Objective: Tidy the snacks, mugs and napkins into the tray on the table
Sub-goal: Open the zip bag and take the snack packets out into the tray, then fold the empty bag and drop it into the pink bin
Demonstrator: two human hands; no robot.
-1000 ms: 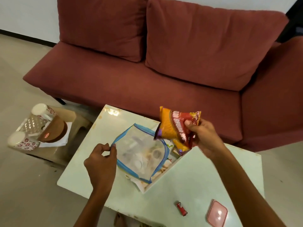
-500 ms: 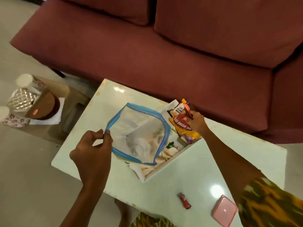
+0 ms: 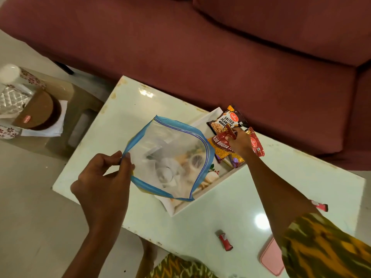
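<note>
**Snack packet held at tray's far end**

The right hand (image 3: pixel 237 142) pinches the red-and-orange snack packet (image 3: pixel 221 147) over the white tray (image 3: pixel 202 197). The left hand (image 3: pixel 106 177) grips the clear zip bag (image 3: pixel 168 155) above the tray's near half. Bare table (image 3: pixel 251 197) lies rightward.

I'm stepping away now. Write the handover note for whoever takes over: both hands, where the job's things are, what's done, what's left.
Left hand: pinching the edge of the blue-rimmed zip bag, held open above the tray.
Right hand: gripping the aloo bhujia packet at the tray's far end.
Done: salted peanuts packet lies at that end; the bag blurs what else is inside the tray.
Left: two floral mugs and white napkins remain on the side stool. Small red wrapped snack is loose on the table, another by the right arm.
</note>
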